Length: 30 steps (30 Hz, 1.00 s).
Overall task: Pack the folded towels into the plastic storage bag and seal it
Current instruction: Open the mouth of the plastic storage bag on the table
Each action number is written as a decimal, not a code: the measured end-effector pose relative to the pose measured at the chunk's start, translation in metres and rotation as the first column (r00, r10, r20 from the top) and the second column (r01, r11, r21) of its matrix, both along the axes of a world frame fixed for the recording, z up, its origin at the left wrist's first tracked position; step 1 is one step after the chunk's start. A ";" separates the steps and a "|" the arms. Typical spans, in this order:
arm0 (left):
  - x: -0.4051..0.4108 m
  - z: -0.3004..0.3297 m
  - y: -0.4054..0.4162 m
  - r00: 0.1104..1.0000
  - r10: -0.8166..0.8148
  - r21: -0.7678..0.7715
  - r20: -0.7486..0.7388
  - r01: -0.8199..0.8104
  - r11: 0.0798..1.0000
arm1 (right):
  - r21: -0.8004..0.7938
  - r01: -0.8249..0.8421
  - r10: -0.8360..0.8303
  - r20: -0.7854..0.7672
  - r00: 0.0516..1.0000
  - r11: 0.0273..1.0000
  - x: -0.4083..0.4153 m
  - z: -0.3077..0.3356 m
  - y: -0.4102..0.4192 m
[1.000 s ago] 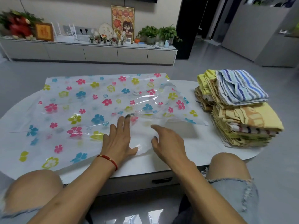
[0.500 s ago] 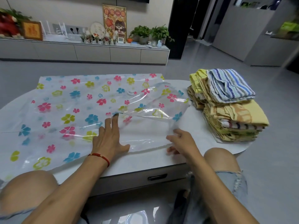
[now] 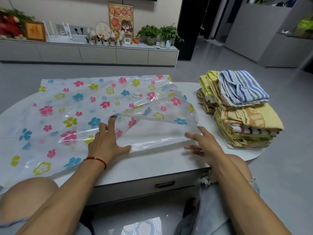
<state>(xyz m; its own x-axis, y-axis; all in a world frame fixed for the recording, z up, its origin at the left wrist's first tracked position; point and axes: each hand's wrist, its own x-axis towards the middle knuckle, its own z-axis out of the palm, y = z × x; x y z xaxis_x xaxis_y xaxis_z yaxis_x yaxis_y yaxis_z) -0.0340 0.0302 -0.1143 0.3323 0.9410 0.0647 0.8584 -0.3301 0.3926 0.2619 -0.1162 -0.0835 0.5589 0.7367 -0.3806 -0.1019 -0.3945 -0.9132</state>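
Nearest the camera, the person's bare knees and both forearms reach over the front edge of the white bench [image 3: 138, 168], which has a drawer handle [image 3: 165, 184] below it. The left hand [image 3: 105, 141], with a red cord bracelet [image 3: 96, 160] at the wrist, lies flat on the plastic storage bag [image 3: 71, 116], fingers straight and spread, pressing the near edge down. The right hand [image 3: 204, 144] hovers at the bag's open right end with fingers loosely spread, gripping nothing; whether a fingertip touches the plastic cannot be told. There the bag's upper layer is lifted and curled back, leaving the mouth gaping. The bag is clear with pink, blue and yellow flowers and covers most of the bench's left and middle. Just beside its open end, on the bench's right side, stands the stack of folded towels [image 3: 240, 116], yellow ones below and a blue-striped towel [image 3: 242, 87] on top. Beyond, across grey floor, a long low cabinet [image 3: 94, 53] carries potted plants [image 3: 157, 33], a framed picture [image 3: 120, 21] and small ornaments.
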 end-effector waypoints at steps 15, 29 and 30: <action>-0.015 0.024 -0.010 0.931 -0.227 0.117 0.285 0.201 0.973 | -0.272 -0.548 0.428 0.886 0.178 0.791 -0.177 -0.037 0.045; -0.061 0.020 -0.010 0.967 -0.247 -0.105 -0.058 0.240 0.965 | -0.377 -0.471 0.534 0.805 0.259 0.798 -0.186 -0.051 0.054; -0.063 0.015 -0.014 0.965 -0.258 -0.093 -0.039 0.253 0.963 | -0.430 -0.471 0.569 0.796 0.204 0.770 -0.191 -0.050 0.056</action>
